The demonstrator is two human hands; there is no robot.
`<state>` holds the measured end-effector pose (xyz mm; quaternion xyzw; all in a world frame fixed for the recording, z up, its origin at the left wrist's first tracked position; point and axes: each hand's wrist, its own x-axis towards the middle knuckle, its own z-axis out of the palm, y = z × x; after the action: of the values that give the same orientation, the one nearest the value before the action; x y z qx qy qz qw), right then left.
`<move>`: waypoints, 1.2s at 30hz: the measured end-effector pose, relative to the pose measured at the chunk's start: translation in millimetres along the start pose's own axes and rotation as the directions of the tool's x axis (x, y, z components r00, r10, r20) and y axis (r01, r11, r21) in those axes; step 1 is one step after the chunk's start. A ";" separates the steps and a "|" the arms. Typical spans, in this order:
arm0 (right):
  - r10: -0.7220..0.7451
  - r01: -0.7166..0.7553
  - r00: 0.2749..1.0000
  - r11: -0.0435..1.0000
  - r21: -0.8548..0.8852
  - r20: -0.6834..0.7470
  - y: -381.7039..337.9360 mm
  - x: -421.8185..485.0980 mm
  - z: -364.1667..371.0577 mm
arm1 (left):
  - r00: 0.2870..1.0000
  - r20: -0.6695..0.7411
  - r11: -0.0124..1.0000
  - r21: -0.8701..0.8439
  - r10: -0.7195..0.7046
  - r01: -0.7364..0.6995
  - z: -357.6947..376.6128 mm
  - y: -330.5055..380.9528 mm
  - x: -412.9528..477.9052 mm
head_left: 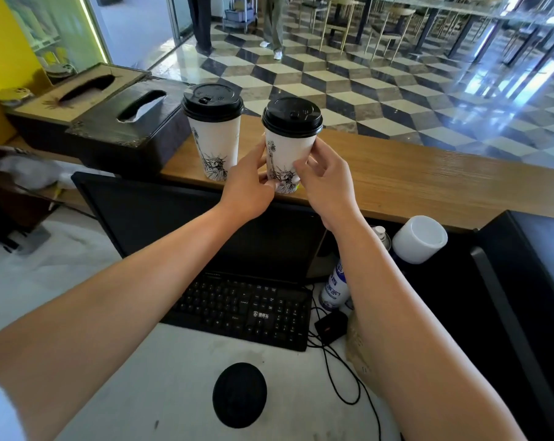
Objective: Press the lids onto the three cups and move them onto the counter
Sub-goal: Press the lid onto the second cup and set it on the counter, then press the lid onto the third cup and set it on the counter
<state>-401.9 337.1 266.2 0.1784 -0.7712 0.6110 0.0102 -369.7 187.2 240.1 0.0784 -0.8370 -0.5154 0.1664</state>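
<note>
Two tissue boxes [110, 103] occupy the counter's [412, 183] left end. Beside them stands a lidded cup [212, 132] bearing a Statue of Liberty drawing; no legible wording. Just right of it, a second lidded cup [290, 144], same print, sits at the counter's near edge, the left hand [248, 186] and right hand [325, 183] clasping its lower wall from either side. Below: monitor [173, 218], keyboard [247, 310] with unreadable logo, spray bottle [336, 286], label illegible.
</note>
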 end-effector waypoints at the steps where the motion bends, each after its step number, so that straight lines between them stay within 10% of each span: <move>1: 0.002 -0.002 1.000 1.000 -0.001 -0.001 -0.6 -0.4 0.0 | 1.000 0.004 1.000 -0.002 -0.002 0.002 -0.2 -0.2 0.3; 12: 0.136 -0.140 0.984 0.990 -0.029 -0.118 -6.4 -17.9 -4.7 | 0.995 -0.011 0.995 -0.002 -0.102 0.102 -11.0 16.2 -25.9; 18: -0.031 -0.010 0.946 0.992 -0.124 -0.324 -17.3 -74.0 -9.2 | 0.998 0.052 0.999 0.028 0.019 -0.021 -23.5 23.9 -78.7; 26: 0.166 -0.171 0.985 0.953 -0.249 -0.040 45.9 -208.1 17.3 | 0.967 0.245 0.981 0.191 -0.073 0.025 -21.3 -50.3 -186.7; 36: 0.535 -0.335 0.818 0.741 -0.582 0.211 125.9 -310.7 36.0 | 0.891 0.193 0.900 0.237 -0.412 0.365 -17.5 -134.0 -282.9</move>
<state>-140.0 408.5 66.3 0.0901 -0.9144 0.3201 -0.2309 -105.1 197.1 72.3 0.1984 -0.8642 -0.4595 -0.0505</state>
